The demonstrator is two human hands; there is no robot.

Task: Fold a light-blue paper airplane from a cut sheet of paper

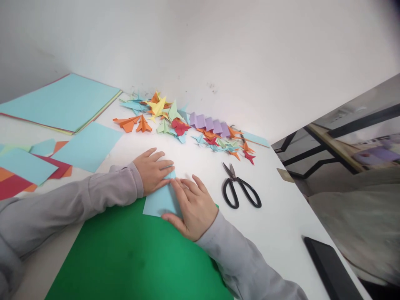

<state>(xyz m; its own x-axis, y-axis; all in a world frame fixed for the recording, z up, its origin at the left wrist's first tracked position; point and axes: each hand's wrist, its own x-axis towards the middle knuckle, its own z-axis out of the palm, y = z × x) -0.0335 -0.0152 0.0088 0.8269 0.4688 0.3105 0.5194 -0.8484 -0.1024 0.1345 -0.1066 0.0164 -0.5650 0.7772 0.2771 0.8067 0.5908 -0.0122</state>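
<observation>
A light blue sheet of paper lies at the far end of a green mat. Across its upper left part rests my left hand, fingers stretched out flat. My right hand presses on the paper's right side, its fingers extended and its thumb near the bottom edge. Both hands' fingertips come close together at the top of the sheet, and they hide much of its upper and right edges. Black-handled scissors lie partly spread to the right of my right hand.
Along the wall sit several small folded paper figures and a purple pleated strip. Large coloured sheets are stacked at back left, with loose cut pieces below. A black phone-like device lies near the table's right edge.
</observation>
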